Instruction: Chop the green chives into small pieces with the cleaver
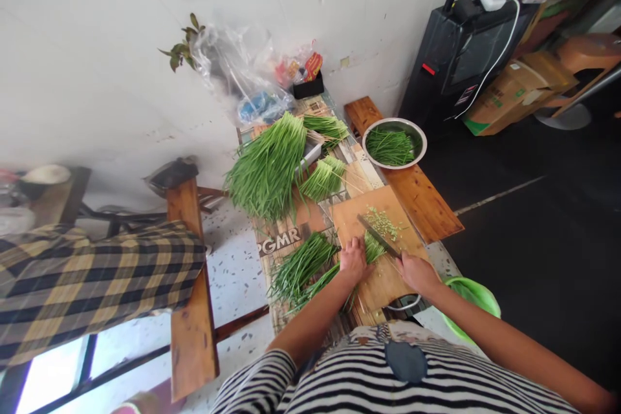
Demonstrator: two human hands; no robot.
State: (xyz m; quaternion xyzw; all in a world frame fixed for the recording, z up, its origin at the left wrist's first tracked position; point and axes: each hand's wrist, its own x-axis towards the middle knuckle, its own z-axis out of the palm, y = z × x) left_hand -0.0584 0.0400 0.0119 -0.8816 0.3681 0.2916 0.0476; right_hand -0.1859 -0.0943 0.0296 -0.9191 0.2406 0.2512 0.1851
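Observation:
On the wooden cutting board [349, 213] my left hand [355, 260] presses down on a bunch of green chives [373, 248], its fingers closed over the stems. My right hand [417, 273] grips the handle of a knife [379, 236], whose blade lies across the stem ends. Small chopped pieces [383, 221] are scattered on the board beyond the blade. Long green leaves [303, 265] trail off the board to the left of my left hand. Farther back on the table rests a large heap of chives [269, 165], with a smaller bunch [323, 178] beside it.
A metal bowl [423, 150] holding cut greens stands on the wooden bench [427, 204] to the right. Below my right forearm is a green basin [473, 291]. Plastic bags [242, 65] and a black box [308, 87] sit against the wall. Another bench [194, 343] stands left.

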